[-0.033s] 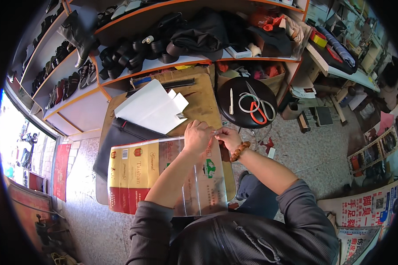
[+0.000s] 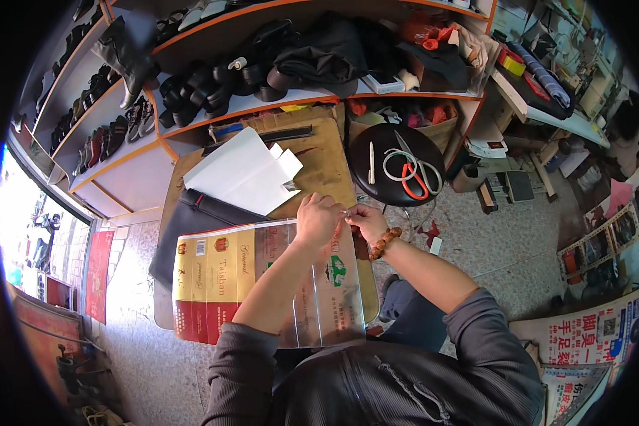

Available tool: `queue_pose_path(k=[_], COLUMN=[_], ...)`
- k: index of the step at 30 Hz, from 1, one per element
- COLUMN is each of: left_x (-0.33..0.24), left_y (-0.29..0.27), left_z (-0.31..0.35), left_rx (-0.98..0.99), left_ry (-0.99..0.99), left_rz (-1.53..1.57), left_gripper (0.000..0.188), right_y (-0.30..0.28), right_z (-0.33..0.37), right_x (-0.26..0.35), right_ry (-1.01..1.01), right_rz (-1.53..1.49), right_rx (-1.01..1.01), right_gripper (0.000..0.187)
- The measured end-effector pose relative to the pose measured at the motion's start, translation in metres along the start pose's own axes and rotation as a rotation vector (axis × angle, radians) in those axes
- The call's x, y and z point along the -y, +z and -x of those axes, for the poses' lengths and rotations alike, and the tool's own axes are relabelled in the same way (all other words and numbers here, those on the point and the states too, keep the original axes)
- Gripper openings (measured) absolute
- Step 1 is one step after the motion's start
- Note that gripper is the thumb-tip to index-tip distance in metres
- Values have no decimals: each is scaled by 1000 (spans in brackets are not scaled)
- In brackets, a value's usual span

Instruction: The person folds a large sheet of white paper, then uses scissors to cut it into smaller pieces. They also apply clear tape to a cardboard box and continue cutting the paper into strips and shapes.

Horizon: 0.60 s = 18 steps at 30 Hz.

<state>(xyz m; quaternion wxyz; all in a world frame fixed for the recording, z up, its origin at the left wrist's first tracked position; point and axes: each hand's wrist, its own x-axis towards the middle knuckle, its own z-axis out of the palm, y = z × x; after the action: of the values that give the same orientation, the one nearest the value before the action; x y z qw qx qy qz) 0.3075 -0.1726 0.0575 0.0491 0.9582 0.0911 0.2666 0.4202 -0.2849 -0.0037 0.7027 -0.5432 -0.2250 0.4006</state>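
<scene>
Above the far edge of a glossy printed sheet [image 2: 213,273], gold and red on its left part, my two hands meet with fingertips close together. My left hand [image 2: 317,219] is closed, its fingers bent at the sheet's far edge. Just to its right, my right hand [image 2: 368,224] pinches with thumb and fingers; a beaded bracelet circles that wrist. A small pale bit shows between the fingertips, too small to name. The sheet lies on a worn wooden board [image 2: 326,160], partly over a dark flat pouch [image 2: 174,238]. Beyond the pouch rests folded white card [image 2: 238,170].
A round black stool [image 2: 362,145] stands to the far right of the board, bearing scissors [image 2: 410,177] with orange on the handles and a white pen [image 2: 371,163]. Shelves of dark shoes [image 2: 213,89] run along the back. A cluttered workbench [image 2: 582,128] stands at right.
</scene>
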Motion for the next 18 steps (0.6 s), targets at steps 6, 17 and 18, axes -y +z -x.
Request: queue_pose_path(k=[6,17,18], left_x=[3,7,7], left_y=[1,12,12], left_z=[-2,-2,-2], left_rx=[49,55,41], left_ry=[54,152,156], left_rz=[-59,-92,-96], left_gripper=[12,19,19], right_y=[4,6,7], right_z=[1,2,2], right_x=[1,6,6], right_ry=[21,53,53], right_rz=[-24,5,-36], right_rx=[-16,-52,-43], right_gripper=[1,1,1])
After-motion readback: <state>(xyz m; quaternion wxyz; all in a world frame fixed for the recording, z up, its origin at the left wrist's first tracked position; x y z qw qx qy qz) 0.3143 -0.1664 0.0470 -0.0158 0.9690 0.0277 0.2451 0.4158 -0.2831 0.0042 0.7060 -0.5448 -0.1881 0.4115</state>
